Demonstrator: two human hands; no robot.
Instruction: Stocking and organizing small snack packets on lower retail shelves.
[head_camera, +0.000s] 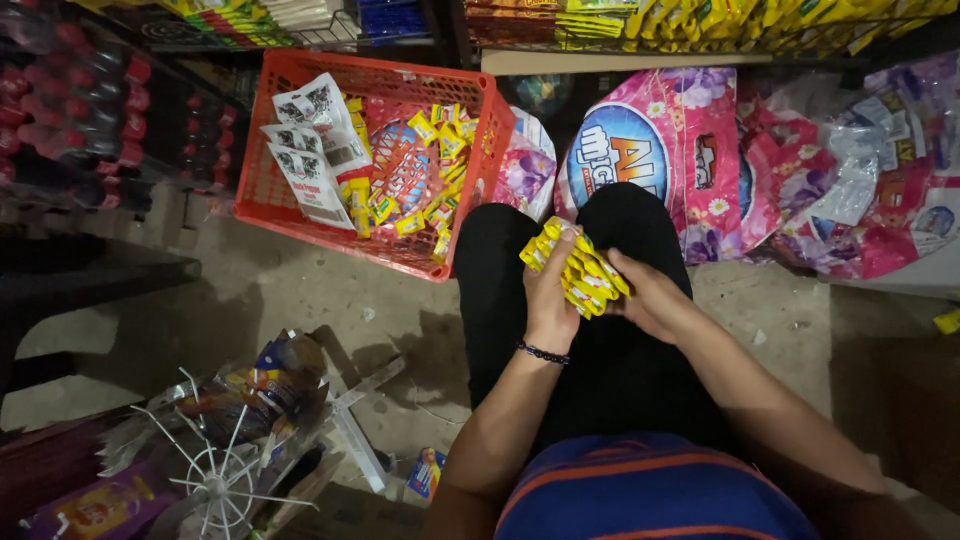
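A stack of small yellow sachets (583, 276) rests above my lap, held between both hands. My left hand (549, 290), with a dark bead bracelet on its wrist, wraps the stack from the left. My right hand (650, 295) grips its right end with the fingers on the lower edge. I am seated in black trousers and a blue shirt with orange stripes. Just ahead to the left stands a red plastic basket (285, 120) holding more yellow sachets, white packets and red-and-blue sachet strips.
Large pink detergent bags (690, 140) lean against the shelf ahead and to the right. Dark bottles with red caps (90, 110) line the left. A wire rack with packets (225, 440) lies on the concrete floor at lower left. Shelves of yellow packs run along the top.
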